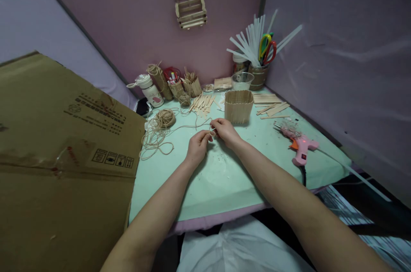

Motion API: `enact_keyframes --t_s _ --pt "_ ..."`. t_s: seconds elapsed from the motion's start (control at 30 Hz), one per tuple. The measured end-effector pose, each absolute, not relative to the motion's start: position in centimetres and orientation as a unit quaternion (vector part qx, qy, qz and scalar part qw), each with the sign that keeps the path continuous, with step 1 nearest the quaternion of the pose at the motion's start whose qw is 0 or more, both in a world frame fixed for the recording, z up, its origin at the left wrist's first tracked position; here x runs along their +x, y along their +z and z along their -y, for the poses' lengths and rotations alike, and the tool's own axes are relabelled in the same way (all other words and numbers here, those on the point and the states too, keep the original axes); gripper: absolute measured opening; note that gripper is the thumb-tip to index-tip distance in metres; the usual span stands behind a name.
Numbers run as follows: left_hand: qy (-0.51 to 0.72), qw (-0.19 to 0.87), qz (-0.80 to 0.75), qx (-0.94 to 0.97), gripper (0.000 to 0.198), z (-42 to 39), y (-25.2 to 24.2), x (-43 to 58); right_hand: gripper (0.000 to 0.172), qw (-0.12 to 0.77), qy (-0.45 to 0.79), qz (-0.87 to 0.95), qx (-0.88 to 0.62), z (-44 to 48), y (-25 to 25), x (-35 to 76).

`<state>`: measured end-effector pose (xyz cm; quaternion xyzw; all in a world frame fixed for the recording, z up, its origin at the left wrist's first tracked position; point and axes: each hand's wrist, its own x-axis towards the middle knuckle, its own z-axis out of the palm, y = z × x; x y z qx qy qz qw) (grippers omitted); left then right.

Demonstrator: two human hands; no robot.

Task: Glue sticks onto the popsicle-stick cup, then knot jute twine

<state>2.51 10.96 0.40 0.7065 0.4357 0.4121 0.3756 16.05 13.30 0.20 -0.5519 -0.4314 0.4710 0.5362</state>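
Close together over the middle of the table, my left hand (198,145) and my right hand (225,131) both pinch a piece of twine (212,133), which forms a small loop between the fingertips. From there the strand runs left to a loose tangle and a ball of twine (165,118). Just behind my right hand stands a box made of wooden craft sticks (238,108), upright and open at the top. The fingers partly hide the held twine.
A pink glue gun (301,145) lies at the right, its cord hanging off the edge. Craft sticks (203,104) lie behind my hands. A white bottle (150,91) and a cup with scissors (259,76) stand at the back. A large cardboard box (70,169) borders the left side.
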Motion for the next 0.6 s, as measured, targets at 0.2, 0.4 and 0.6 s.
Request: enact_keyframes --t_s 0.2,0.4,0.6 --pt "0.462 0.417 -0.467 0.628 0.024 -11.7 0.6 2.0 0.028 0.536 0.192 0.641 -0.515 -12.1 0.9 15.8" --pt "0.465 0.422 -0.471 0.619 0.013 -11.9 0.5 2.0 0.023 0.472 0.116 0.768 -0.418 -11.4 1.6 15.7" --pt "0.45 0.381 -0.482 0.648 0.014 -12.0 0.5 2.0 0.013 0.486 0.134 0.744 -0.438 -11.6 1.3 15.7"
